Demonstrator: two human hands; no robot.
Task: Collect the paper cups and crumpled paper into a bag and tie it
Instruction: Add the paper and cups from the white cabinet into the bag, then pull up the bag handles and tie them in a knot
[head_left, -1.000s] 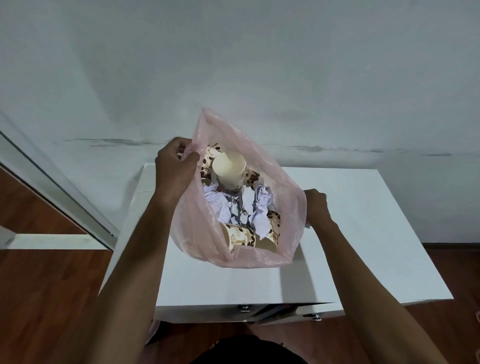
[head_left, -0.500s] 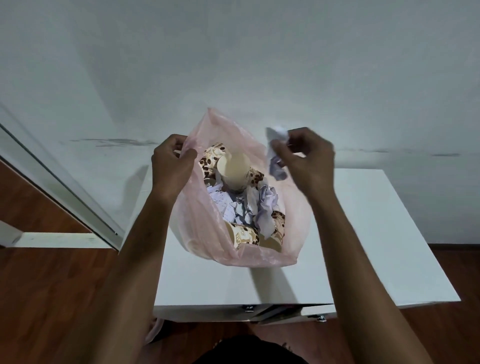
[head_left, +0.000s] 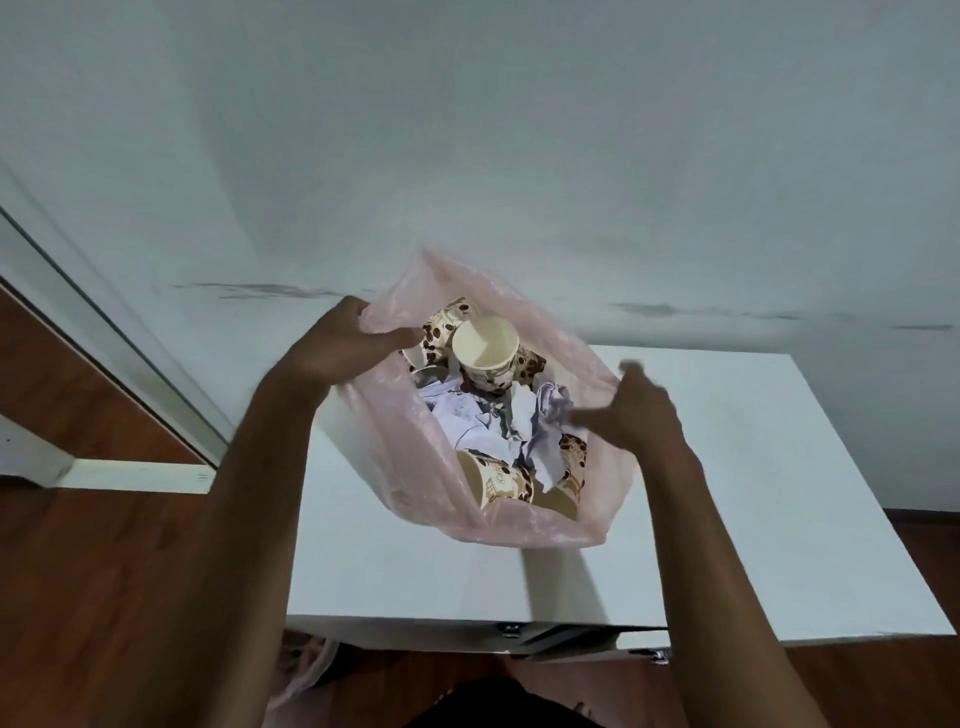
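A pink plastic bag (head_left: 410, 483) stands open on the white table (head_left: 753, 467). Inside it lie several paper cups with a coffee-bean print; one cup (head_left: 485, 348) shows its cream inside near the top, another cup (head_left: 498, 480) lies at the front. Crumpled white paper (head_left: 483, 421) fills the middle. My left hand (head_left: 343, 345) pinches the bag's left rim. My right hand (head_left: 631, 410) hovers at the bag's right rim, fingers spread, blurred, holding nothing.
The table stands against a pale wall (head_left: 519, 156). Brown wooden floor (head_left: 78, 597) lies left and below. A white door frame (head_left: 104, 322) runs along the left. A piece of pink plastic (head_left: 306, 670) hangs below the table's front edge.
My right hand took a crumpled paper from the table's right side, lifted it over the bag and let it go inside. It now sits lower, at the right rim, with nothing in it.
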